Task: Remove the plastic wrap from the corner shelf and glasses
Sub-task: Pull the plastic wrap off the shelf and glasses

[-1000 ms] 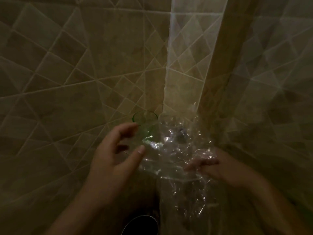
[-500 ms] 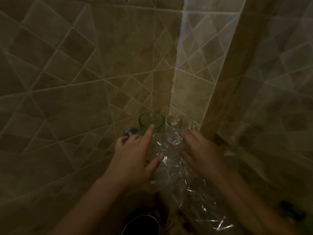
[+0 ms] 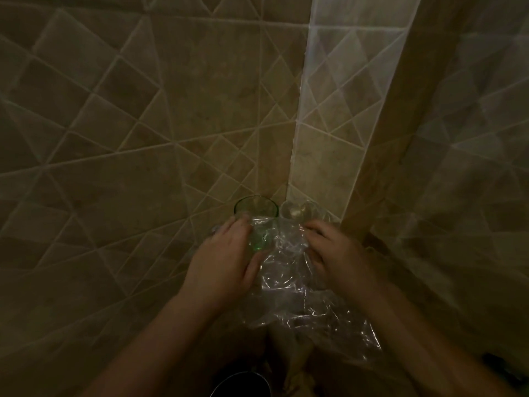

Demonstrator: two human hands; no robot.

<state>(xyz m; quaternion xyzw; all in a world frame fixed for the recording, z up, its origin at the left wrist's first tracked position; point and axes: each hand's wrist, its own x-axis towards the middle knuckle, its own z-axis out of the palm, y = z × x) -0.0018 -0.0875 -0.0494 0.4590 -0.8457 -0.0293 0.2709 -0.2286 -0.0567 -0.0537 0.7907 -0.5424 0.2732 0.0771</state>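
A green glass and a clear glass stand side by side in the tiled corner; the shelf under them is hidden. Crinkled clear plastic wrap hangs in front of them and trails down to the lower right. My left hand lies against the wrap at the green glass, thumb pressed on the film. My right hand curls its fingers into the wrap just below the clear glass. The light is dim.
Beige diagonal tiles cover both walls, which meet at a lit vertical strip. A dark round metal rim shows at the bottom edge, below my forearms.
Both hands have moved up and in to the glasses. The wrap, earlier bunched over the clear glass, now hangs lower, and both glass rims show.
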